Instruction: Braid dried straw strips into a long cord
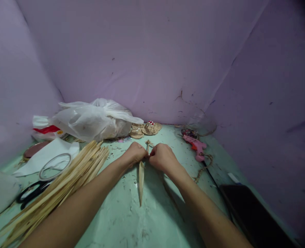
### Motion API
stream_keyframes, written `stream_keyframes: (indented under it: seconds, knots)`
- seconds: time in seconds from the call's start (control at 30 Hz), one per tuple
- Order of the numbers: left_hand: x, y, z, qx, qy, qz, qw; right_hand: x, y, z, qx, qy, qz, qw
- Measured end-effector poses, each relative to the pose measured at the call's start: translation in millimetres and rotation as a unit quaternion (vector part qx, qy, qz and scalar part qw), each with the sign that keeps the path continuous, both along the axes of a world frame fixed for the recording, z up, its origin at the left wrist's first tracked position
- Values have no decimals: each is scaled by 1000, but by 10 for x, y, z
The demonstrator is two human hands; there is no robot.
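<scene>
My left hand (pixel 135 154) and my right hand (pixel 162 157) meet at the middle of the table, fingers pinched together and almost touching. Between them runs a dried leaf strip (pixel 141 182). Its pointed end hangs down toward me below my left fingers, and a thin knotted end (pixel 149 142) sticks out above the hands. Both hands are closed on this strip, though the fingertips hide where exactly each one grips. A bundle of dried straw strips (pixel 72 179) lies to the left, partly behind my left forearm.
Small woven straw hats (pixel 152 128) sit against the back wall beside a white plastic bag (pixel 90 119). Black-handled scissors (pixel 32 193) and a pale ring (pixel 55 167) lie at left. A pink glue gun (pixel 197 146), braided cord (pixel 202 168) and a black phone-like slab (pixel 253 213) are at right.
</scene>
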State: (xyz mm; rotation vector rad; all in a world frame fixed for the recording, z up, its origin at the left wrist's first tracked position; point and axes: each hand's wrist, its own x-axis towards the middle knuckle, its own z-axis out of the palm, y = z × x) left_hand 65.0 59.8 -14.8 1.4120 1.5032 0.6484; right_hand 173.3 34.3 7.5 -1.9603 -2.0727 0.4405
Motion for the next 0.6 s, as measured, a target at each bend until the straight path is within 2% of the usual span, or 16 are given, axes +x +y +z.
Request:
stream_keyframes:
  seconds: [0.2,0.3,0.4,0.5,0.6]
  knots:
    - [-19,-21,92,-100,-31,38,994,-183,-174,58,7,-66,50,997]
    - [-42,-17,102,-110,-40,25,993,-290,-232,33,-1,-78,92,993]
    - [-59,-22,129,-104,-30,7,994,-359,-261,22,-5,-85,107,991]
    - [-99,-12,136,-90,-7,-6,996,-273,-218,61,-2,-74,104,992]
    - [-174,37,75,-89,-31,-40,995,-3,-65,128,-35,5,107,994]
